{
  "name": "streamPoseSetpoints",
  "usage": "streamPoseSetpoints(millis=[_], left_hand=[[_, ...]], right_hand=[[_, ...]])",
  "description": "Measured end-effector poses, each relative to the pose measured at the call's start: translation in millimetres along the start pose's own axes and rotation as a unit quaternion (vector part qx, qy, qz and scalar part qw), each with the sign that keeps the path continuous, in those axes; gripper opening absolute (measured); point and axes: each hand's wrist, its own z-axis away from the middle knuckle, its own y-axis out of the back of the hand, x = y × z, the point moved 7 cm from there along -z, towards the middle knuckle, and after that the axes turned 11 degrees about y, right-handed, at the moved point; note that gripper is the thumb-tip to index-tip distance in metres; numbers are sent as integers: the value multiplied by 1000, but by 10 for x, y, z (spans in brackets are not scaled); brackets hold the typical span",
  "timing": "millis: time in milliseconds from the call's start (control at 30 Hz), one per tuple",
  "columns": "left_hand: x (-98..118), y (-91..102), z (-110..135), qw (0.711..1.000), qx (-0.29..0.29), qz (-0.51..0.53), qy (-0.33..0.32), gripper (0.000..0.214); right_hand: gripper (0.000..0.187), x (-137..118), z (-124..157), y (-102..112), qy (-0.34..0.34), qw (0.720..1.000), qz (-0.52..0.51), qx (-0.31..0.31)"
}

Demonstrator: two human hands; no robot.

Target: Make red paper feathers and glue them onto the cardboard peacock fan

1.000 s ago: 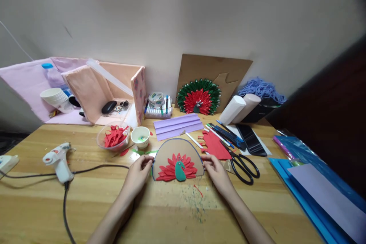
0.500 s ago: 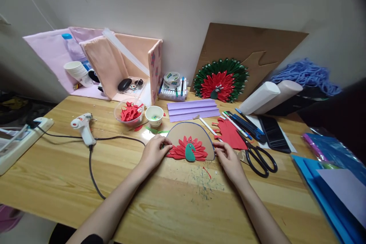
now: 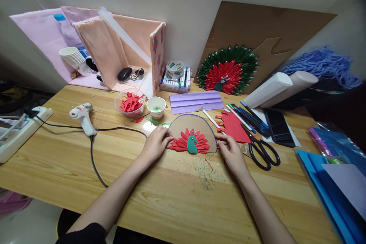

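Note:
A half-round piece of cardboard (image 3: 187, 123) with a blue-edged curve lies on the table before me. Red paper petals (image 3: 202, 143) fan out along its lower part, with a green peacock-shaped cutout (image 3: 191, 145) in front. My left hand (image 3: 155, 145) pinches the cardboard's left edge, thumb and fingers closed there. At the opposite edge, my right hand (image 3: 232, 153) has its fingertips closed on the right corner. Near that hand lie red fringed paper (image 3: 235, 126) and black-handled scissors (image 3: 264, 154). A thin red scrap (image 3: 209, 165) rests just below the cardboard.
A glue gun (image 3: 82, 118) with its cord (image 3: 97, 171) is on the left, near a power strip (image 3: 25, 133). Behind are a bowl of red scraps (image 3: 130, 116), a paper cup (image 3: 156, 112) and purple folded paper (image 3: 197, 101). A finished red-green peacock (image 3: 228, 70) leans against cardboard (image 3: 257, 23).
The camera view has shifted slightly, so objects sit a little differently in the picture. Both hands keep their hold on the cardboard's edges, which stays in place.

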Motion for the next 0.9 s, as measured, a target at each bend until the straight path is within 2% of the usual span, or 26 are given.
streamPoseSetpoints(millis=[100,233,433,567,733,900], left_hand=[[-11,1,-4,1000,-5,17,6,10],[-70,-39,-15,995,-27,90,47,13],[-145,-78,-35,972,-41,204,114,19],[-164,-48,-62,956,-40,259,136,22],[-206,-14,-88,951,-37,273,144,23],[-212,-14,-95,950,-64,269,146,22]], right_hand=[[32,-3,0,1,-2,1000,9,-4],[32,-11,2,3,2,1000,15,-8],[30,0,2,7,12,1000,24,-5],[31,-12,-1,10,12,1000,27,-5],[31,-46,-1,9,12,1000,24,-6],[27,-58,-3,13,26,999,34,-8]])
